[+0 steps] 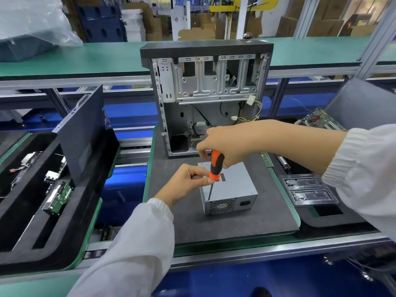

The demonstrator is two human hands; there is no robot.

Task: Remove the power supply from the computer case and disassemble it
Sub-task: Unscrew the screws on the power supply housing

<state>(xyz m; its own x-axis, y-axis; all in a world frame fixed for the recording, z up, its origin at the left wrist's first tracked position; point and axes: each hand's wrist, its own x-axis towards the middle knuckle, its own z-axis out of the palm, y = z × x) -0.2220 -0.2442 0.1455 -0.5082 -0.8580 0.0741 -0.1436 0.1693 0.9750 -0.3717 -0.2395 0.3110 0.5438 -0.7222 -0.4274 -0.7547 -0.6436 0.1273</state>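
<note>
Screwdriver [216, 166] gripped by right hand [222, 146], collar pinched by left hand [188, 184], tip down on power supply [228, 189], just in front of open computer case [206, 99], on dark mat [246, 224].

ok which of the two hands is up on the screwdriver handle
The right hand, gripping the orange-and-black handle top of the screwdriver. The left hand only pinches lower down, near the shaft.

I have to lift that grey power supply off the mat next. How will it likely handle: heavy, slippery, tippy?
The power supply is a closed sheet-metal box, so it should feel rigid and probably heavy for its size. Its bare, smooth metal faces could be a little slick. It sits flat on the dark mat on a broad base, so it seems unlikely to tip or roll.
</note>
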